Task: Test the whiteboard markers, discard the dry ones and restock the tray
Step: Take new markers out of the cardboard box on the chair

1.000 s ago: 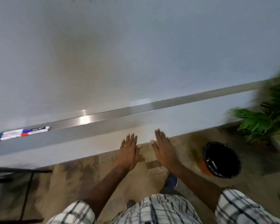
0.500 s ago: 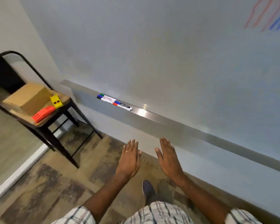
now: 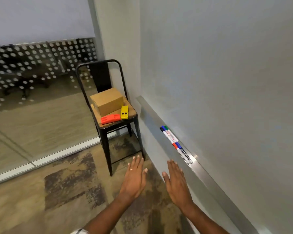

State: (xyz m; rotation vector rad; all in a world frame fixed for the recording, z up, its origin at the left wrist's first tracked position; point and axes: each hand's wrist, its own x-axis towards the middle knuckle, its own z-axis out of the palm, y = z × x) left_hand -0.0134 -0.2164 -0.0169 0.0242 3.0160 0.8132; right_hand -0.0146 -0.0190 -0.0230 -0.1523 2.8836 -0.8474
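Both hands empty & flat, palms down, fingers straight: your left hand [image 3: 134,179] and right hand [image 3: 177,181] hover side by side low in front of the tray [image 3: 210,183]. The right one is nearer its front edge, and neither touches it.

The markers [image 3: 174,144] lie in a tight bundle on the tray, just past your right hand, lengthwise along the rail. Green, blue, black & red caps show; exact count unclear.

Expect light, stiff, smooth plastic that'll prob. roll. Pinch one mid-barrel w/ thumb + two fingers, lift it clear of the rest, and leave the cap end free for the other hand.

Above the tray: the whiteboard [image 3: 227,81]. Beyond the tray's far end: a chair [image 3: 107,141] w/ a cardboard box [image 3: 107,103], an orange piece [image 3: 110,119] & a yellow piece [image 3: 124,112] on the seat. Maybe restock supply, can't tell.
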